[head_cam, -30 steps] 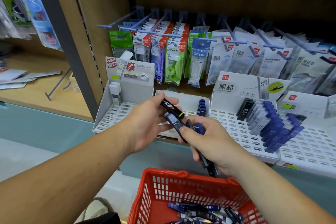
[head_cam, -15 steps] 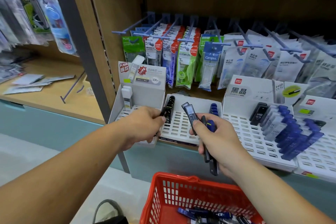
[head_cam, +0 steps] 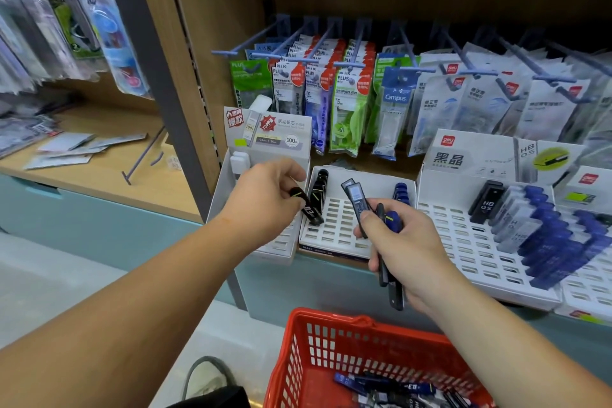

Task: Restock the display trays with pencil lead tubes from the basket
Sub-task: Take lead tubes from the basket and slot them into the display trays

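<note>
At the lead shelf: I stand over the red basket, filling the white middle tray.
Left hand: my left hand pinches one black tube between thumb and fingertips. The tube's lower end appears to sit at the tray's slotted floor, just in front of the row of black tubes in the left column.
Right hand: my right hand is curled round a bundle of tubes, clear, blue and black, held in front of the tray.
Stock: more loose tubes lie in the basket below; blue-capped tubes fill much of the right tray.
Risk: the tube is tilted, so if I let go too soon it could miss its slot and fall flat, or knock the standing row over. The fanned bundle is loosely gripped, and a tube could slip out and land on the floor beside the basket.
Since a second ago: then my hands met and the left took this black tube from the bundle. Now they are apart and the tube is down at the tray.
</note>
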Available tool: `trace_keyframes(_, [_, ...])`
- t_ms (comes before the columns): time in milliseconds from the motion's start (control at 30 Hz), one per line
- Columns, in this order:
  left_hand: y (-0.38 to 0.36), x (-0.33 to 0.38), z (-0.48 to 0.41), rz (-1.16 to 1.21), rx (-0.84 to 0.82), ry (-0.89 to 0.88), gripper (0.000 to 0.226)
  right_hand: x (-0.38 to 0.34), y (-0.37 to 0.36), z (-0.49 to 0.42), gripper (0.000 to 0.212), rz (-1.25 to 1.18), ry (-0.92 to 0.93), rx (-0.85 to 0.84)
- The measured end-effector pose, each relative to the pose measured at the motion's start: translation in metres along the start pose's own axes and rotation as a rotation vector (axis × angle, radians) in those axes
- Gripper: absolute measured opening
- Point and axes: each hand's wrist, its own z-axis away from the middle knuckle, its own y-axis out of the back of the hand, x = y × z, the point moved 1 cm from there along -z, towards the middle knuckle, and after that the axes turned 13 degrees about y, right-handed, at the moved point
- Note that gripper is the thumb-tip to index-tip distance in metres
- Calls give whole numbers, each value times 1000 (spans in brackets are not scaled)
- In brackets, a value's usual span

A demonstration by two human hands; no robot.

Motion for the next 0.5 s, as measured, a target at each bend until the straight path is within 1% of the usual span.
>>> trace_keyframes(67, [-2, 0, -2, 4, 25, -17, 21, 0, 0, 0, 14, -5, 1, 1])
trace_keyframes(133, [-5, 0, -3, -4, 12, -28, 18, -1, 1, 0, 14, -15, 2, 2])
trace_keyframes(267, [-9, 4, -3, -45, 3, -49, 22, -3, 1, 0, 14, -21, 4, -5])
trace_keyframes(500, [-4, 12, -3, -280, 7, -176, 29, -1, 3, 0, 15, -38, -7, -9])
